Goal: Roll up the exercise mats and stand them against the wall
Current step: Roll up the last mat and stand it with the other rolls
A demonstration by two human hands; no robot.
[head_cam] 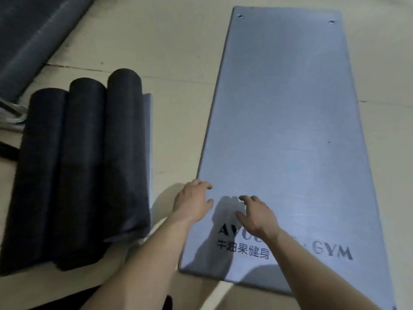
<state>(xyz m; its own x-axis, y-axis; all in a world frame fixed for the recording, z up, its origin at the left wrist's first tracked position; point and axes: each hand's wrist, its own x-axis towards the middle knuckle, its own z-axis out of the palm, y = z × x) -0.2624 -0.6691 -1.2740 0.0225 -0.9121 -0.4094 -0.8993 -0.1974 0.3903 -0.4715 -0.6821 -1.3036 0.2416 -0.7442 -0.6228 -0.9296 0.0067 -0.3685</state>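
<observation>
mat [279, 130] lies flat and unrolled on the floor [178, 52]. left hand [192, 202] is over the mat's left edge and right hand [254, 215] above its printed logo, fingers loosely bent, apart, gripping nothing. three rolls [85, 164] lie left of the mat.

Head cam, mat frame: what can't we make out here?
- Print on the flat mat: middle letters hidden by the right forearm, head view.
- Left hand and right hand: touching the mat or hovering, unclear through blur.
- Grey mat at top left: cut off by the frame edges.
- Rolled mats: near ends dark and blurred.
- Wall: not in view.
</observation>
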